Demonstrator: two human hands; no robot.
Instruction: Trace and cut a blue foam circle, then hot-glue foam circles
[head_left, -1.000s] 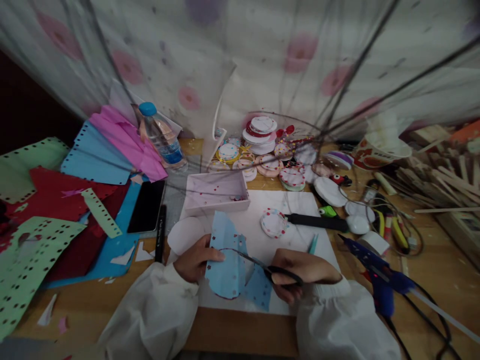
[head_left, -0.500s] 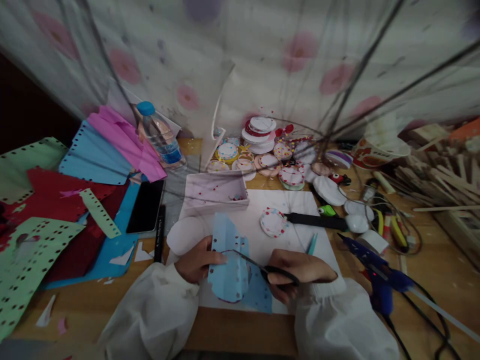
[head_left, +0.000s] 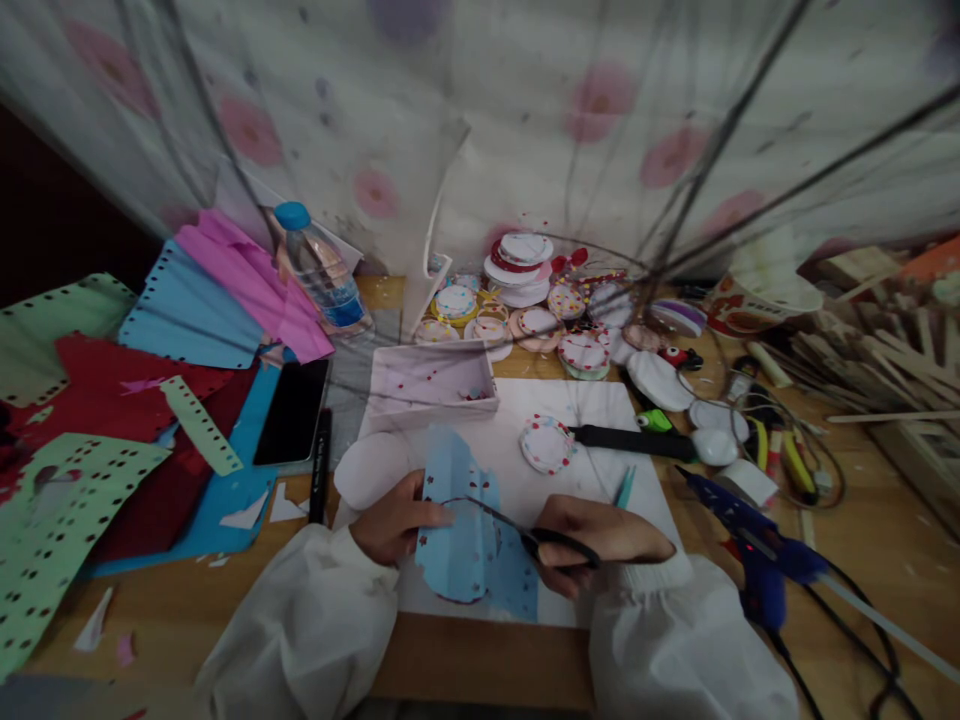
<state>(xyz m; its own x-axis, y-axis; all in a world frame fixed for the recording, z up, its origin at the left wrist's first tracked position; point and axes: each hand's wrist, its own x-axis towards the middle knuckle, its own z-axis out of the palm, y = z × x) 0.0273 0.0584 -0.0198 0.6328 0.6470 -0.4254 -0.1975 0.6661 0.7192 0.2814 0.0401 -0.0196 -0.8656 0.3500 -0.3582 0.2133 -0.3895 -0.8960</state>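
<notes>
My left hand (head_left: pixel 394 520) grips the left edge of a light blue punched paper sheet (head_left: pixel 457 545) over a white board (head_left: pixel 600 470) near the table's front edge. Black-handled scissors (head_left: pixel 525 530) are in my right hand (head_left: pixel 600 540), their blades reaching left into the blue paper along a dark curved line. A white paper disc (head_left: pixel 367 468) lies just behind my left hand. A small decorated disc (head_left: pixel 546 445) lies behind my right hand.
Coloured punched sheets (head_left: pixel 112 400), a phone (head_left: pixel 292 410) and a black marker (head_left: pixel 320 465) lie left. A water bottle (head_left: pixel 319 265), a shallow white tray (head_left: pixel 431 385) and several decorated discs (head_left: pixel 525 300) stand behind. A blue glue gun (head_left: pixel 750 540), cables and wooden sticks (head_left: pixel 885 360) fill the right.
The blue paper has turned slightly in my left hand and the scissors have worked further along the curved line. Both hands stay in nearly the same place.
</notes>
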